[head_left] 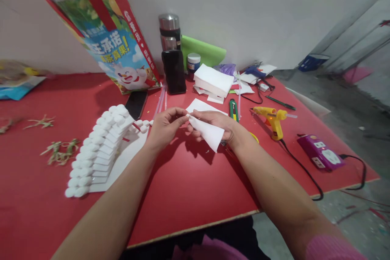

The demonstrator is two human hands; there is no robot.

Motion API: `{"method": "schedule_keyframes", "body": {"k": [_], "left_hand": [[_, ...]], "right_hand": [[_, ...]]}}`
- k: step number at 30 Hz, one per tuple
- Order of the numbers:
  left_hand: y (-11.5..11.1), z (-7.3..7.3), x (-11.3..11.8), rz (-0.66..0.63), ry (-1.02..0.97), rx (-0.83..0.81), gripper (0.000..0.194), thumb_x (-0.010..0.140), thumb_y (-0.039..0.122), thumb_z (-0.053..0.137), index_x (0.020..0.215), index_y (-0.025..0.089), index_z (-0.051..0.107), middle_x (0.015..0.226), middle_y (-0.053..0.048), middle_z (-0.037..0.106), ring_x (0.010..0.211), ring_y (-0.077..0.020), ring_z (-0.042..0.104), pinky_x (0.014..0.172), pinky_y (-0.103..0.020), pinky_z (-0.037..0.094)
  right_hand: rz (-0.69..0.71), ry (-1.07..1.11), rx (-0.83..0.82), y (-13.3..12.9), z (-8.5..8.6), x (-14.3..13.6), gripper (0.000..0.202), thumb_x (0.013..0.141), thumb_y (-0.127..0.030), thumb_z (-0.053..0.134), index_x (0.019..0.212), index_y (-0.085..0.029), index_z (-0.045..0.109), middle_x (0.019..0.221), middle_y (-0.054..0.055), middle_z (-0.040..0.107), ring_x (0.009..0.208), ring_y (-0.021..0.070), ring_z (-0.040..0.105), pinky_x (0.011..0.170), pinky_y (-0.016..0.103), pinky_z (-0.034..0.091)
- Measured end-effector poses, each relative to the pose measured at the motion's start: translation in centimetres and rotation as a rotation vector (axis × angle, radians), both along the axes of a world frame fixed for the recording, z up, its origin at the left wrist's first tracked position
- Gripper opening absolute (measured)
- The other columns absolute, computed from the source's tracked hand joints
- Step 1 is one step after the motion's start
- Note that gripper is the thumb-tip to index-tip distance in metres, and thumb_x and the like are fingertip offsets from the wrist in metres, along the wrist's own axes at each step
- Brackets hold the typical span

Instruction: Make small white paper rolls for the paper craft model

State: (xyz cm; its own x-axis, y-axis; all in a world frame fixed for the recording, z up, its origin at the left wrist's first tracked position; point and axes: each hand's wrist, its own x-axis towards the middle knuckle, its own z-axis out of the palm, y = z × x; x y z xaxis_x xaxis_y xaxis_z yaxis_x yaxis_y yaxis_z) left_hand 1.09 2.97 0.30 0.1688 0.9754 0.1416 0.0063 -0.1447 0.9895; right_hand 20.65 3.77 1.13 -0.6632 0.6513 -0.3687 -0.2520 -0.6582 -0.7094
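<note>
My left hand (167, 125) has its thumb and forefinger closed on the narrow tip of a white piece of paper (209, 132). The paper looks rolled or curved, widening like a cone toward the lower right. Around its wide part my right hand (219, 121) is closed, palm partly hidden behind it. Left of my hands stands a white stepped model (105, 150) with rows of round cotton-like balls along its edge. A flat white sheet (207, 107) lies just behind my fingers. Beyond it is a green utility knife (233, 109).
At right are a yellow glue gun (271, 120) and a purple power strip (321, 152) with black cords. Behind stand a stack of white paper (213, 80), a phone (174, 73), a steel flask (169, 26) and a colourful bag (118, 48). Dried knotted strands (61, 151) lie left.
</note>
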Motion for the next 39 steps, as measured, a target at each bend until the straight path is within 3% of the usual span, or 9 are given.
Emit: {"method": "schedule_keyframes", "body": {"k": [2,5,11,15,20,23,28,36,39], "left_hand": [[0.0,-0.2,0.0,0.004,-0.016,-0.028,0.013,0.078,0.031,0.085,0.083,0.021,0.078,0.077,-0.003,0.073,0.073,-0.0176,0.066,0.074,-0.031,0.054],[0.2,-0.7,0.0,0.05,-0.051,-0.054,0.018,0.072,0.032,0.089,0.08,0.02,0.079,0.078,-0.003,0.074,0.072,-0.0165,0.064,0.071,-0.03,0.053],[0.5,-1.0,0.0,0.053,-0.068,-0.081,0.022,0.069,0.035,0.093,0.079,0.02,0.079,0.075,-0.002,0.073,0.066,-0.0135,0.059,0.066,-0.028,0.049],[0.5,-1.1,0.0,0.057,-0.075,-0.099,0.023,0.068,0.034,0.094,0.079,0.02,0.08,0.074,-0.002,0.074,0.065,-0.0135,0.059,0.064,-0.027,0.048],[0.6,-1.6,-0.1,0.09,-0.085,-0.1,0.018,0.072,0.033,0.091,0.081,0.02,0.082,0.072,-0.002,0.074,0.064,-0.0129,0.06,0.063,-0.026,0.048],[0.5,-1.7,0.2,0.127,-0.139,-0.13,0.018,0.07,0.031,0.091,0.08,0.019,0.082,0.072,-0.003,0.074,0.063,-0.0134,0.061,0.063,-0.026,0.05],[0.1,-1.4,0.7,0.207,-0.149,-0.138,0.02,0.066,0.031,0.091,0.078,0.018,0.081,0.071,-0.004,0.076,0.062,-0.0154,0.064,0.065,-0.029,0.053],[-0.5,-1.2,0.9,0.259,0.028,0.157,0.006,0.081,0.026,0.083,0.081,0.02,0.082,0.085,-0.004,0.077,0.072,-0.0175,0.07,0.072,-0.032,0.056],[-0.8,-1.5,0.9,0.275,0.149,0.307,0.009,0.089,0.027,0.076,0.084,0.022,0.082,0.091,-0.005,0.077,0.08,-0.0195,0.071,0.075,-0.033,0.056]], "right_hand": [[-0.043,-0.008,0.071,-0.2,0.0,-0.1,0.02,0.1,-0.036,0.07,0.097,-0.016,0.067,0.075,0.002,0.069,0.054,0.011,0.056,0.052,0.024,0.051],[-0.089,-0.035,0.163,-0.3,-0.1,-0.1,0.03,0.084,-0.036,0.088,0.1,-0.016,0.071,0.074,-0.001,0.066,0.055,0.0091,0.052,0.05,0.022,0.046],[-0.199,-0.205,0.239,-0.2,-0.2,0.0,0.036,0.071,-0.021,0.093,0.103,-0.017,0.077,0.077,-0.001,0.071,0.06,0.0101,0.059,0.057,0.024,0.05],[-0.229,-0.275,0.299,0.0,-0.3,0.0,0.03,0.07,-0.018,0.092,0.096,-0.017,0.077,0.076,-0.001,0.073,0.061,0.0103,0.059,0.057,0.024,0.047],[-0.376,-0.435,0.465,-0.1,-0.6,-0.8,0.02,0.076,-0.03,0.087,0.081,-0.018,0.072,0.072,-0.001,0.069,0.061,0.0109,0.056,0.056,0.024,0.041],[-0.463,-0.582,0.704,-0.5,-1.0,-1.6,0.022,0.082,-0.036,0.079,0.074,-0.02,0.067,0.068,-0.003,0.063,0.062,0.0128,0.053,0.058,0.026,0.04],[-0.58,-0.767,1.092,-1.3,-1.5,-2.7,0.018,0.088,-0.028,0.066,0.071,-0.022,0.063,0.072,-0.001,0.064,0.068,0.015,0.053,0.065,0.03,0.039],[-0.617,-0.708,1.032,-1.4,-1.4,-2.8,0.017,0.088,-0.03,0.065,0.073,-0.022,0.069,0.071,0.0,0.068,0.065,0.0155,0.056,0.064,0.03,0.041],[-0.634,-0.694,1.013,-1.5,-1.6,-2.9,0.017,0.088,-0.032,0.067,0.074,-0.022,0.069,0.073,0.001,0.07,0.067,0.016,0.058,0.065,0.03,0.043]]}}
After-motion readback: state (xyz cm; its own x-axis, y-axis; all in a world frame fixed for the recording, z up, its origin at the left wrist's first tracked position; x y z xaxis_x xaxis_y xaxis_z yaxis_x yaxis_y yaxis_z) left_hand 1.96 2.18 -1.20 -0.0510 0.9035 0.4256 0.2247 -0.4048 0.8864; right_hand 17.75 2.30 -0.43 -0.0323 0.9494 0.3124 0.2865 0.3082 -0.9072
